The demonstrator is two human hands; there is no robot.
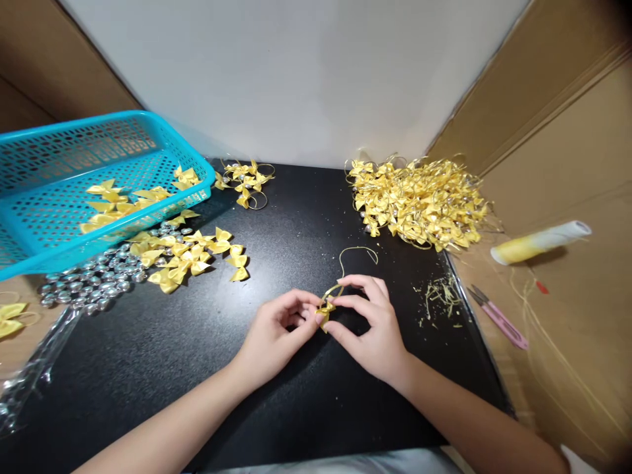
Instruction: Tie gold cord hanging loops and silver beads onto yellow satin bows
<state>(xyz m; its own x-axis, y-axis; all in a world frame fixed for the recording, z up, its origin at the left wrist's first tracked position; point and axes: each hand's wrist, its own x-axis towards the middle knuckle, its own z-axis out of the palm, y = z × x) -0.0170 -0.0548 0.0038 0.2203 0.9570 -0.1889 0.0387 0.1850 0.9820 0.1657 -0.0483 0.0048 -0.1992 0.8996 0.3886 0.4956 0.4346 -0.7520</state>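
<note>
Over the middle of the black table, my left hand [280, 327] pinches a small yellow ribbon bow [324, 312] between thumb and fingers. From the other side, my right hand [369, 326] grips the same bow, its thumb at the lower edge and fingertips near the knot. A thin gold cord [342, 263] loops up from the bow under my right fingers, and its loose end curls on the table beyond. Whether a bead sits behind the bow is hidden by my fingers.
A blue basket [180, 148] with yellow bows stands at left. Silver beads [101, 276] and loose bows [190, 259] lie before it. Corded bows [415, 204] are heaped back right. Cord scraps [441, 295], pink thread snips [503, 322] and a yellow-white tube [540, 242] lie right.
</note>
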